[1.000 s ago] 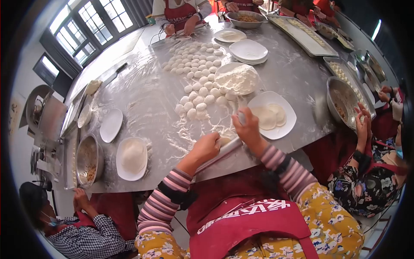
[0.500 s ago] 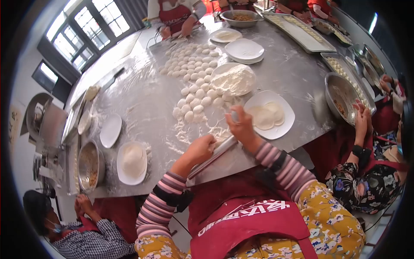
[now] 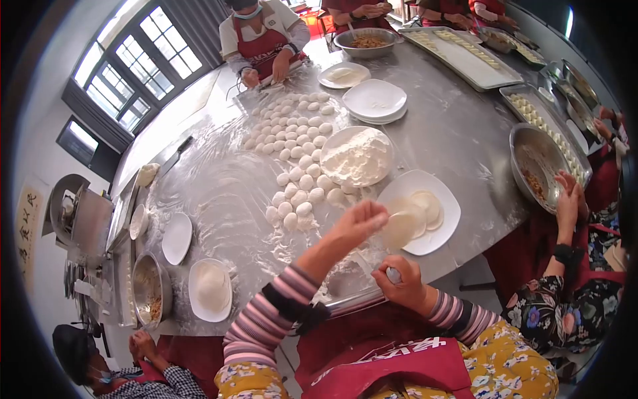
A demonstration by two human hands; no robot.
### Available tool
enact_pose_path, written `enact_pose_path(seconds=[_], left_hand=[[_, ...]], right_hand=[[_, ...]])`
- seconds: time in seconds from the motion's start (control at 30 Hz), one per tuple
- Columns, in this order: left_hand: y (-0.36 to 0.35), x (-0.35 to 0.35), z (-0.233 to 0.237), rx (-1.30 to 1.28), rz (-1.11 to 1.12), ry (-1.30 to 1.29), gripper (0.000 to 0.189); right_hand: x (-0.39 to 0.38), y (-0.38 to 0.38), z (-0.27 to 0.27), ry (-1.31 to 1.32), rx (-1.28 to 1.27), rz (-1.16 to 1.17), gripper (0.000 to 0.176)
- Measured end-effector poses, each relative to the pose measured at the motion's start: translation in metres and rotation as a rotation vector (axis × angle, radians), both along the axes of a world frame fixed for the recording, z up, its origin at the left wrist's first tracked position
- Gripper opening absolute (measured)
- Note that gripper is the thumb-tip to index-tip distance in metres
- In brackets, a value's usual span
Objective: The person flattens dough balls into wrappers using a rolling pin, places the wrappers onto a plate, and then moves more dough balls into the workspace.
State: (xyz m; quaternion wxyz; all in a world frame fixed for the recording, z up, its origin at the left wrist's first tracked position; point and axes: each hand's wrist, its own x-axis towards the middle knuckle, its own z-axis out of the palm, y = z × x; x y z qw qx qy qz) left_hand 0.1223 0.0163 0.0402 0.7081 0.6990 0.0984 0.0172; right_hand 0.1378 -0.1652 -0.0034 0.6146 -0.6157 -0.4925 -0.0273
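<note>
My left hand (image 3: 359,223) reaches forward and pinches a thin round dough wrapper (image 3: 401,231) at the near edge of a white square plate (image 3: 444,229), where two or three flat wrappers (image 3: 425,205) lie. My right hand (image 3: 400,284) stays close to the table's front edge, closed around a slim rolling pin (image 3: 363,263) that lies on the floured steel. Several small dough pieces (image 3: 298,196) sit in rows just beyond my left hand, beside a plate heaped with flour (image 3: 357,157).
The round steel table (image 3: 458,133) also carries stacked white plates (image 3: 374,100), a steel bowl (image 3: 539,166) at right, trays of dumplings (image 3: 465,56), and a bowl (image 3: 147,292) and plates (image 3: 210,289) at left. Other people sit all around it.
Both hands were rolling the pin over dough. My left hand has let go of it and lifted the wrapper toward the plate, while my right hand drew the pin back toward me.
</note>
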Motion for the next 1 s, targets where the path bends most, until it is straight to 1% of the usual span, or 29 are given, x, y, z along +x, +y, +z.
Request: enact_pose_path(seconds=[0.07,0.1,0.17,0.2,0.27,0.3,0.37,0.4,0.47,0.5,0.53,0.6,0.63,0.67,0.73,0.77,0.8,0.83,0.9,0.93,1.0], left_hand=[[0.029,0.018,-0.02,0.14,0.208,0.14,0.017],[0.042,0.017,-0.029,0.144,0.212,0.139,0.017],[0.063,0.012,-0.04,1.143,0.496,0.157,0.018],[0.067,0.012,-0.042,1.141,0.501,0.159,0.018],[0.07,0.012,-0.045,1.145,0.468,0.02,0.015],[0.07,0.013,-0.046,1.135,0.468,0.021,0.015],[0.066,0.013,-0.045,1.222,0.465,0.051,0.014],[0.064,0.011,-0.043,1.208,0.473,0.057,0.014],[0.061,0.001,-0.038,1.159,0.247,0.008,0.018],[0.054,-0.007,-0.039,1.081,0.231,0.043,0.021],[0.049,-0.018,-0.038,1.075,0.245,0.045,0.021],[0.035,-0.045,-0.03,0.822,0.242,0.073,0.022],[0.031,-0.062,-0.022,0.715,0.193,0.122,0.021],[0.029,-0.076,-0.028,0.715,0.195,0.127,0.021],[0.027,-0.096,-0.046,0.503,0.101,0.266,0.018],[0.024,-0.101,-0.052,0.437,0.155,0.224,0.012],[0.022,-0.102,-0.05,0.438,0.159,0.222,0.012],[0.021,-0.101,-0.047,0.495,0.157,0.231,0.011],[0.018,-0.1,-0.046,0.599,0.186,0.253,0.011],[0.015,-0.104,-0.048,0.592,0.184,0.252,0.011],[0.015,-0.11,-0.05,0.77,0.274,0.166,0.011]], right_hand=[[0.002,0.001,0.003,0.012,-0.006,0.023,0.028],[0.001,0.001,0.004,0.011,0.003,0.017,0.028],[0.001,0.003,0.002,0.012,0.011,0.016,0.028],[0.002,0.004,0.0,-0.013,0.012,-0.012,0.028],[0.0,0.005,-0.002,-0.039,0.002,-0.037,0.027],[0.001,0.007,-0.001,-0.031,0.014,-0.045,0.027],[0.001,0.008,0.0,0.008,0.008,-0.048,0.024],[0.0,0.007,0.002,0.005,-0.006,-0.04,0.024],[-0.003,0.005,0.006,-0.016,-0.013,-0.079,0.024],[-0.005,0.003,0.005,-0.017,-0.024,-0.093,0.024],[-0.005,0.002,0.006,-0.023,-0.028,-0.08,0.024],[-0.005,0.001,0.008,-0.019,-0.012,-0.061,0.023],[-0.003,0.004,0.009,-0.065,0.001,-0.071,0.024],[-0.002,0.009,0.012,-0.061,0.0,-0.068,0.024],[0.004,0.027,0.024,-0.153,-0.003,-0.096,0.026],[0.008,0.04,0.029,-0.156,0.0,-0.091,0.026],[0.013,0.056,0.03,-0.184,0.044,-0.098,0.027],[0.017,0.067,0.028,-0.214,0.086,-0.108,0.027],[0.025,0.077,0.006,-0.172,0.039,-0.128,0.028],[0.028,0.078,-0.004,-0.13,0.002,-0.147,0.028],[0.015,0.054,0.001,-0.126,0.001,-0.156,0.026]])
